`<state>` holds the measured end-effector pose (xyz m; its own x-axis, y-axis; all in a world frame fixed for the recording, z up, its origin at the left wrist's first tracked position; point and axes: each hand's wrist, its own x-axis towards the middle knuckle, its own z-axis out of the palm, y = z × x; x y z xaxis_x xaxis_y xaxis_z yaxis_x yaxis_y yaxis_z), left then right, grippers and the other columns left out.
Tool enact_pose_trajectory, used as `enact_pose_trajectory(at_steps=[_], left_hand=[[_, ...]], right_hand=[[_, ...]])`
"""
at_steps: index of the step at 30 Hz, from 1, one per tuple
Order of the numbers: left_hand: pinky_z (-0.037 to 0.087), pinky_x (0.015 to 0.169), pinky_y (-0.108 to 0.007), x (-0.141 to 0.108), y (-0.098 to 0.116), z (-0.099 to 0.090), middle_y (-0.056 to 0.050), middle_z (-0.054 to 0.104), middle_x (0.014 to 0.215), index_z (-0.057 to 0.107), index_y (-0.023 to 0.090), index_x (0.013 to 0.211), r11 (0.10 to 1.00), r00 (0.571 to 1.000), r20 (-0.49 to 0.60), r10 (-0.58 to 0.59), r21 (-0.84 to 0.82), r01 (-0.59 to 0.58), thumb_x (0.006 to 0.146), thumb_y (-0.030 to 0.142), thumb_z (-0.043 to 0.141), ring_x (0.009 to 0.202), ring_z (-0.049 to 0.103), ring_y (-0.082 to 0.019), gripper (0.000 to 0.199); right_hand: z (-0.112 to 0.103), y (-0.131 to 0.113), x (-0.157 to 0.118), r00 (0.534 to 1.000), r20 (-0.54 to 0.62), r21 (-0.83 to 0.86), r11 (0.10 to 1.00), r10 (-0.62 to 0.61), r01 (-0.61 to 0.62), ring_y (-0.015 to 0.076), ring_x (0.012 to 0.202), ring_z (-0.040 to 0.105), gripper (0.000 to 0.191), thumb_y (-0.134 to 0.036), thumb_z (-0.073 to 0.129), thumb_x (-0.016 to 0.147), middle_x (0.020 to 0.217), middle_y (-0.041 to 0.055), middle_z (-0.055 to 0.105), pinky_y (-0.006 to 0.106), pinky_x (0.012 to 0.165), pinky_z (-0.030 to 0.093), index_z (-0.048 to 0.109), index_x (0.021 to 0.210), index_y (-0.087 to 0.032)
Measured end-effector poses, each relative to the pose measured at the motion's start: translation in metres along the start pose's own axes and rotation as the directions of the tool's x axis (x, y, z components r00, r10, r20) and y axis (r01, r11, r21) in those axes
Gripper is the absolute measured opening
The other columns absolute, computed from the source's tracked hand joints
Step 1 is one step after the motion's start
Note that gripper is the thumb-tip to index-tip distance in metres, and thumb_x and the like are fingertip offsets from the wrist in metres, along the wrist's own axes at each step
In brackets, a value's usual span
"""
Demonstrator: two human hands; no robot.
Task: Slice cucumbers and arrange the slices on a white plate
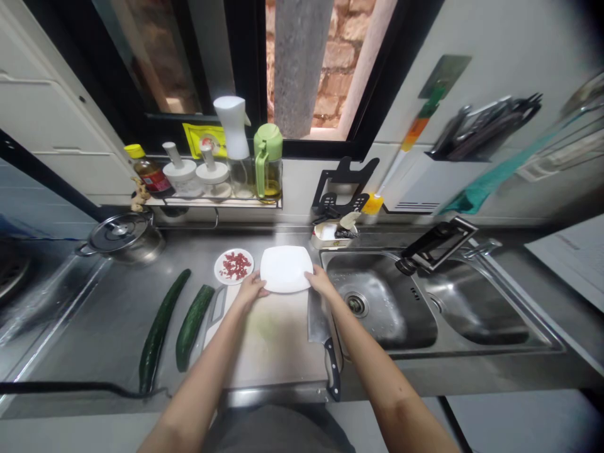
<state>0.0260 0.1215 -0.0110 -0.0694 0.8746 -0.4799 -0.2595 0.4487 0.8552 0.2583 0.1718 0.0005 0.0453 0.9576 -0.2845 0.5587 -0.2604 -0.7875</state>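
Note:
A white plate (285,268) with rounded corners is held at its two sides over the far end of the cutting board (283,352). My left hand (251,290) grips its left edge, fingers curled at the rim. At the right edge my right hand (319,280) pinches the rim. Nothing shows on the plate. Beside my left hand stands a small round dish (221,270) with chopped red pieces (236,264). A cleaver (321,321) with a black handle lies along the board's right side, under my right forearm. To the left lie a long cucumber (163,333) and a shorter cucumber piece (193,327).
A double sink (391,314) with a black-and-silver faucet (438,245) is at the right. A lidded pot (123,236) stands back left. Above the counter, a shelf (212,202) carries bottles and jars. A small container (334,236) sits behind the plate. A black cable (70,387) crosses the front left.

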Motion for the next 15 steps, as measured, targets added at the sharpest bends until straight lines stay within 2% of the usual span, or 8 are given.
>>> enact_pose_trajectory(at_steps=[1, 3, 10, 12, 15], left_hand=[[0.058, 0.060, -0.021, 0.006, 0.000, 0.000, -0.002, 0.063, 0.077, 0.058, 0.012, 0.112, 1.000, 0.999, -0.031, 0.023, 0.020, -0.022, 0.073, 0.007, 0.064, 0.064, 0.063, -0.008, 0.039], [0.057, 0.058, -0.020, 0.016, 0.000, 0.001, 0.000, 0.061, 0.075, 0.060, 0.011, 0.109, 0.996, 0.995, -0.081, 0.059, 0.078, -0.052, 0.073, 0.006, 0.063, 0.061, 0.061, -0.008, 0.037], [0.053, 0.055, -0.021, 0.030, 0.006, 0.004, 0.001, 0.059, 0.067, 0.064, 0.010, 0.102, 0.926, 0.983, -0.123, 0.139, 0.369, -0.084, 0.072, 0.003, 0.057, 0.054, 0.058, -0.009, 0.032], [0.052, 0.056, -0.021, 0.031, 0.008, 0.004, 0.000, 0.061, 0.068, 0.065, 0.010, 0.102, 0.863, 0.977, -0.113, 0.182, 0.495, -0.104, 0.073, 0.004, 0.055, 0.056, 0.059, -0.010, 0.032], [0.050, 0.060, -0.020, 0.030, 0.013, 0.004, -0.001, 0.063, 0.068, 0.066, 0.011, 0.100, 0.714, 0.963, -0.104, 0.247, 0.692, -0.109, 0.074, 0.004, 0.053, 0.062, 0.061, -0.012, 0.030]], right_hand=[[0.003, 0.001, 0.005, 0.999, -0.016, -0.096, 0.995, -0.031, 0.029, 0.0154, 0.084, 0.065, 0.030, -0.015, 0.054, 0.079, 0.097, 0.0062, 0.071, 0.022, 0.073, 0.050, 0.066, 0.107, -0.014], [0.008, 0.004, 0.013, 0.999, -0.029, -0.182, 0.982, -0.046, 0.040, 0.0174, 0.092, 0.064, 0.031, -0.019, 0.056, 0.081, 0.103, 0.0078, 0.070, 0.024, 0.081, 0.049, 0.065, 0.110, -0.014], [0.017, 0.008, 0.029, 0.999, -0.032, -0.283, 0.959, -0.021, 0.011, 0.0196, 0.103, 0.062, 0.035, -0.024, 0.058, 0.083, 0.110, 0.0113, 0.068, 0.024, 0.089, 0.044, 0.063, 0.116, -0.012], [0.018, 0.007, 0.032, 0.999, -0.029, -0.304, 0.953, -0.015, 0.006, 0.0192, 0.104, 0.061, 0.036, -0.025, 0.058, 0.084, 0.110, 0.0105, 0.068, 0.024, 0.089, 0.044, 0.062, 0.118, -0.013], [0.021, 0.006, 0.035, 1.000, -0.030, -0.345, 0.939, -0.010, -0.001, 0.0191, 0.106, 0.061, 0.038, -0.027, 0.056, 0.086, 0.113, 0.0110, 0.067, 0.023, 0.090, 0.043, 0.060, 0.120, -0.013]])
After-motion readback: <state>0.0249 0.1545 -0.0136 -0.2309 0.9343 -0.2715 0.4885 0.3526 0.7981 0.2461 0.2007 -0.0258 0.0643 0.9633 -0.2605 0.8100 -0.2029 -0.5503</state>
